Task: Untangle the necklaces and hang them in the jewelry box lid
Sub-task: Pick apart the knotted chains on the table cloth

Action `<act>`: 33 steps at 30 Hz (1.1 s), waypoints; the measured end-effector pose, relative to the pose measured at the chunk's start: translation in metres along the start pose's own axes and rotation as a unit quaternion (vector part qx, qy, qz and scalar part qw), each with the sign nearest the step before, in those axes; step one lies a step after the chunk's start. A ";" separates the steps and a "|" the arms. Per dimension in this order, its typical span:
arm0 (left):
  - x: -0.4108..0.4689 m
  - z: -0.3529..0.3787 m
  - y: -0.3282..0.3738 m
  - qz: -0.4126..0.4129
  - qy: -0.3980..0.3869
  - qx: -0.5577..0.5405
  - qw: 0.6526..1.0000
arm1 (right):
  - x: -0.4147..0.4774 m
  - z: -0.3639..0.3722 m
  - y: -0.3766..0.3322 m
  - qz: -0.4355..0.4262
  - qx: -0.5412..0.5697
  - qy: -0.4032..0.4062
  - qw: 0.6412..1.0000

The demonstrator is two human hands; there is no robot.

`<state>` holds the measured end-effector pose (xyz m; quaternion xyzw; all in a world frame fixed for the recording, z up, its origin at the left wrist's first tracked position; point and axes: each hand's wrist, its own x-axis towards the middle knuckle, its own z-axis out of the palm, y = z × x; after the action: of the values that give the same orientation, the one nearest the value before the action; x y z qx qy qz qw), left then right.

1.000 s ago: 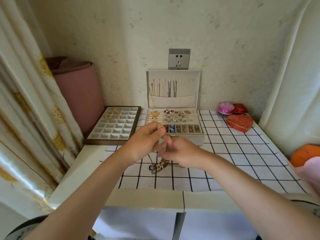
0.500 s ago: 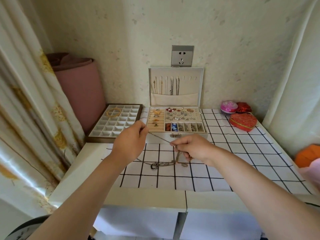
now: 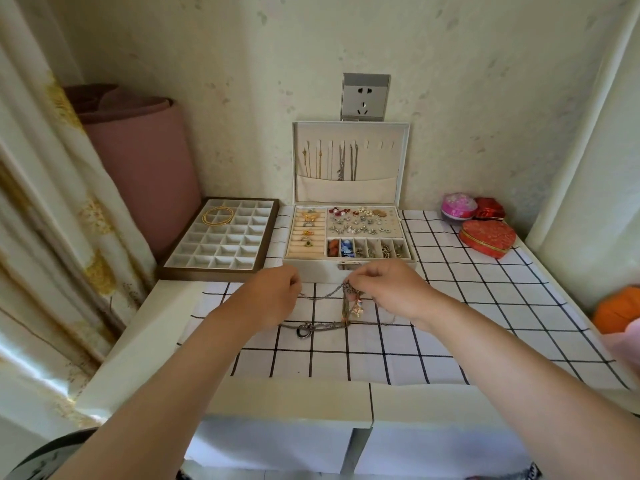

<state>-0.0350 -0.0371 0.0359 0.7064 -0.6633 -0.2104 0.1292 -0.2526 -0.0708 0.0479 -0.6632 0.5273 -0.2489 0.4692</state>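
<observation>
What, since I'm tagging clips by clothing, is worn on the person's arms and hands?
Nothing visible: no sleeves are in frame, and neither the left hand nor the right hand shows a glove, watch or bracelet. Rings cannot be told.

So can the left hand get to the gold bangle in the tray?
Probably yes: nothing stands between the left hand and the gold bangle, but it's pinching a necklace chain.
</observation>
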 end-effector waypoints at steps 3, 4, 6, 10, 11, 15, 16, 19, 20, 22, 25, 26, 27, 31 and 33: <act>0.001 0.008 0.008 0.024 -0.014 -0.086 0.996 | -0.001 0.002 -0.005 0.003 0.032 -0.003 0.999; -0.001 0.010 0.012 0.036 -0.026 -0.123 0.991 | -0.002 0.003 -0.006 0.005 0.046 -0.009 0.999; -0.004 0.013 0.022 0.071 -0.040 -0.191 0.978 | -0.002 0.005 -0.008 -0.001 0.056 -0.023 0.998; -0.006 0.012 0.031 0.094 -0.011 -0.259 0.961 | -0.001 0.007 -0.009 -0.015 0.012 -0.018 1.000; -0.005 0.012 0.029 0.086 -0.002 -0.254 0.963 | -0.001 0.007 -0.009 -0.018 0.000 -0.010 1.000; -0.004 0.014 0.024 0.095 0.032 -0.200 0.975 | -0.003 0.007 -0.008 -0.017 -0.057 -0.022 0.998; -0.005 0.014 0.025 0.098 0.039 -0.186 0.977 | -0.003 0.009 -0.008 -0.014 -0.066 -0.028 0.997; -0.009 0.014 0.027 0.102 0.067 -0.172 0.978 | -0.003 0.010 -0.006 0.004 -0.057 -0.051 0.997; -0.009 0.014 0.028 0.101 0.071 -0.178 0.976 | -0.002 0.010 -0.006 0.009 -0.051 -0.062 0.997; -0.009 0.014 0.026 0.100 0.059 -0.197 0.974 | -0.003 0.008 -0.007 0.014 -0.043 -0.085 0.995; -0.008 0.012 0.022 0.109 0.003 -0.244 0.964 | -0.004 0.005 -0.008 0.021 -0.013 -0.122 0.992; -0.007 0.012 0.021 0.112 -0.013 -0.251 0.961 | -0.003 0.005 -0.007 0.024 -0.003 -0.128 0.992; -0.007 0.012 0.021 0.117 -0.025 -0.253 0.960 | -0.003 0.004 -0.006 0.030 0.008 -0.129 0.991; -0.008 0.011 0.025 0.125 -0.049 -0.306 0.943 | 0.000 0.004 -0.005 0.056 0.088 -0.148 0.983; -0.008 0.012 0.027 0.140 -0.037 -0.325 0.934 | 0.000 0.004 -0.004 0.052 0.111 -0.155 0.980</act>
<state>-0.0645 -0.0302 0.0384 0.5174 -0.6550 -0.4207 0.3553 -0.2470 -0.0695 0.0496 -0.6091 0.4514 -0.1753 0.6281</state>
